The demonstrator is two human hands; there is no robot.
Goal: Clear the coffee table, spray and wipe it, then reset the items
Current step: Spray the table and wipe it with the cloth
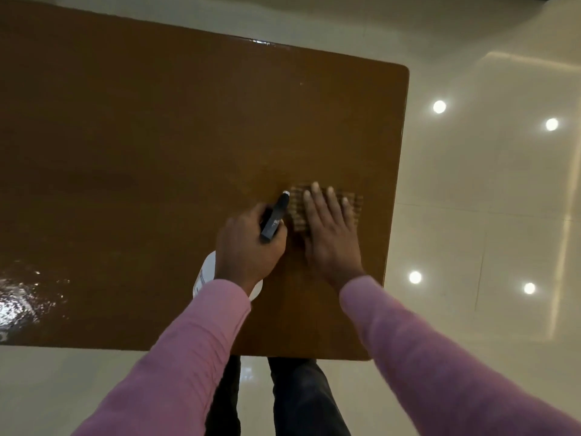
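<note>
Dim, soft picture; ceiling lamps glare off floor (503, 215)

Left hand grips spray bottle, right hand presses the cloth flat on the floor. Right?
One thing is wrong: the cloth lies on the coffee table, not on the floor. The head view shows the rest as you said: the left hand grips the spray bottle, and the right hand presses the cloth flat with straight fingers.

The left sleeve (188, 357) and right sleeve (440, 357) are long and pink-mauve, with cuffs ending at the wrists. The fabric has a fine, slightly fuzzy surface, one colour throughout. The left hand (248, 250) and right hand (330, 234) are bare. The trousers (301, 401) are dark, near black.
</note>
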